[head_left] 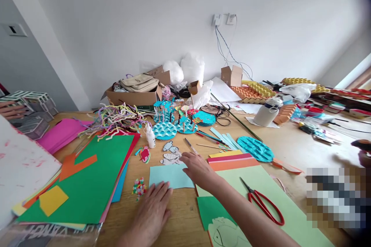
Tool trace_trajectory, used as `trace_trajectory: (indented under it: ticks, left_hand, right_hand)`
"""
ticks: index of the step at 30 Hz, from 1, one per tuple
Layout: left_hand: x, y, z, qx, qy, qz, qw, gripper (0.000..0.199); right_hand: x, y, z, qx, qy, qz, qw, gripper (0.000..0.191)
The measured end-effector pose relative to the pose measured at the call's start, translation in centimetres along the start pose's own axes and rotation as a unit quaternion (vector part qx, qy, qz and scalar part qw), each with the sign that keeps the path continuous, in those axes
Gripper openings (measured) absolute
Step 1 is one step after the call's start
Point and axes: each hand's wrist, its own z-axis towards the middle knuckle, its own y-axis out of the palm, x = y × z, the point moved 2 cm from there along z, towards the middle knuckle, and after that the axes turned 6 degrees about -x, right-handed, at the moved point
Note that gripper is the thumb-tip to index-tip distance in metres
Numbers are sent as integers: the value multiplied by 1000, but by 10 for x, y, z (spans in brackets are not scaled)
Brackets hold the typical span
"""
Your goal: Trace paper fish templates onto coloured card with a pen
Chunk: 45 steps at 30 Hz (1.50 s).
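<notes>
A light blue paper rectangle (169, 176) lies on the wooden table in front of me. My left hand (155, 206) rests flat at its lower left, fingertips on its edge. Across the paper's right end reaches my right hand (198, 168), palm down with fingers apart and bent, fingertips beside the grey paper fish cutouts (171, 158). A pile of coloured paper dots (139, 187) sits left of the blue sheet. Behind it are a red paper fish (145, 155) and a white glue bottle (150, 137). Red-handled scissors (265, 204) lie on pale green paper (278, 185) under my right forearm.
Stacked coloured sheets (107, 173) fill the left. Tangled pipe cleaners (118, 117), blue wavy crafts (164, 130) and a cardboard box (133, 98) stand behind. A pen (190, 145) lies beyond my right hand. Another person's hand (11, 110) shows at far left.
</notes>
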Motion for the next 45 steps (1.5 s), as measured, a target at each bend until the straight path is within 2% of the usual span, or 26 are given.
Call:
trace_trajectory:
  ticks: [3,7,11,18,34,40,45]
  left_hand:
    - [-2,4,-3,16,13,-3,1000,51]
    - [-2,10,-7,30,20,-17,999,53]
    - [2,8,-7,3,5,-36,999,55]
    - [9,-9,-3,-45,-35,-63,996,52]
    - [11,-10,-4,-8,-53,-91,994,45]
    - [2,-30,-9,19,-87,-85,992,42]
    - [-18,-40,-9,56,-117,-121,984,42]
  right_hand:
    - [-5,3,23,-14,-8,-14,1000,23]
    - [-15,7,38,-26,-11,-31,999,20]
    - [-16,11,43,-40,11,-47,998,22]
    - [-10,15,49,-48,34,-48,997,19]
    - [-7,22,50,-47,36,-41,997,22]
    - [-9,27,49,-42,32,-43,998,29]
    - [-9,27,44,-35,40,-40,998,30]
